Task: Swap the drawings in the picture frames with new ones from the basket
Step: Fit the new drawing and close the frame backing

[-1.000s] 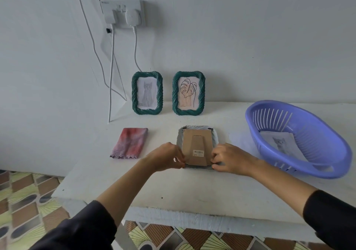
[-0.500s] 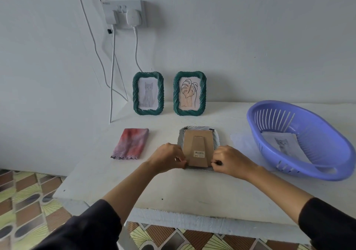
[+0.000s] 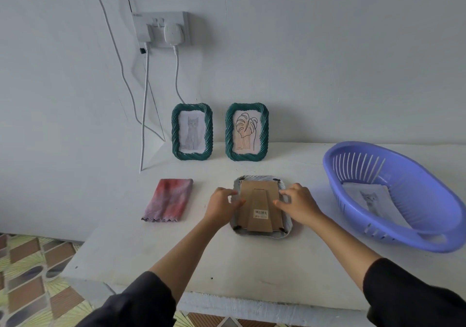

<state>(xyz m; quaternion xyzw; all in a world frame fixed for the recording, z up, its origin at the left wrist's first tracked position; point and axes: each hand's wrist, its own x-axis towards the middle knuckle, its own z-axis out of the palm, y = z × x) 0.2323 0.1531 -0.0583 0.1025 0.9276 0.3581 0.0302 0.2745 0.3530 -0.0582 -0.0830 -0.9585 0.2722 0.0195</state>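
Curling over the long sides of the face-down frame (image 3: 261, 235), both hands have it between them. L hand (image 3: 222, 205): fingers (image 3: 227, 191) bent down on the left rim, thumb tip on the left edge of the brown backing board (image 3: 259, 195). R hand (image 3: 298, 204) mirrors it: fingers (image 3: 293, 188) bent on the right rim, thumb laid on the board's right edge. Neither hand is spread wide; each holds a frame edge btw thumb & fingers. Can't tell if any finger sits on a clip.

Frame lies flat, back up, mid-table on the white table (image 3: 252, 263). Small black clips at its corners, fold-out stand flat on the board, barcode sticker (image 3: 261, 213) low on it. Dark sleeves at bottom L & R.

Folded red-purple cloth (image 3: 168, 200) lies left of L hand, not touching. Blue-violet basket (image 3: 423, 188) is to the right, apart from R hand, w/ a cat drawing (image 3: 370, 198) lying in it.

At the back by the wall, 2 green frames stand upright side by side: cat frame (image 3: 192, 132) left, leaf frame (image 3: 247, 132) right. Above them is a wall socket (image 3: 164, 28) w/ plugs, white cables hanging. Patterned floor tiles (image 3: 25, 276) lower left.
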